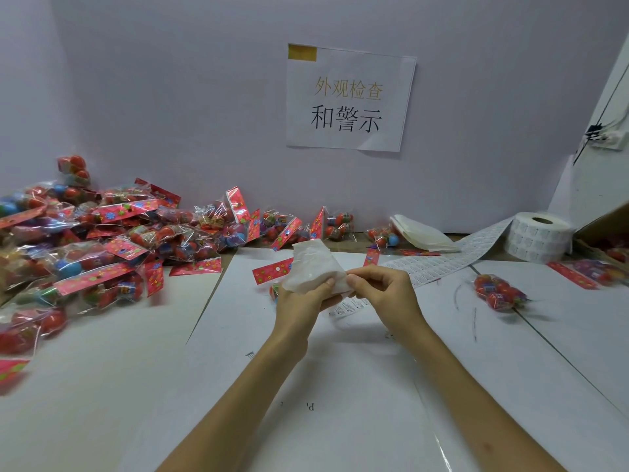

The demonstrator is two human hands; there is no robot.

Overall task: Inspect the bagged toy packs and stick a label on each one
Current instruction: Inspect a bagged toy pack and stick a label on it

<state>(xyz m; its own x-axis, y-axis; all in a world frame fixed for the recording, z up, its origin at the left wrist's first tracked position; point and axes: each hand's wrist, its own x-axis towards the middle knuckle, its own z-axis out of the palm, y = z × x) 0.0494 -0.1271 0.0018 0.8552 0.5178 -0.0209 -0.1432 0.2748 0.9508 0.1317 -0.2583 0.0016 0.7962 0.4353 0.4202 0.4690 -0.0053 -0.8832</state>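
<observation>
My left hand (pixel 301 303) holds a crumpled white tissue (pixel 311 265) above the table's middle, and my right hand (pixel 384 287) pinches its right edge. Behind the tissue lies a bagged toy pack with a red header card (pixel 272 270), mostly hidden by my left hand. A strip of white labels (pixel 432 265) runs from the label roll (pixel 539 236) at the right toward my hands. One toy pack (pixel 498 291) of red balls lies alone on the right. A big pile of toy packs (pixel 102 240) covers the left side.
A folded stack of white tissues (pixel 422 233) lies by the back wall. A paper sign (pixel 349 98) hangs on the wall. A cardboard box edge (pixel 602 223) and more packs (pixel 592 272) sit at the far right. White paper sheets (pixel 340 386) cover the table.
</observation>
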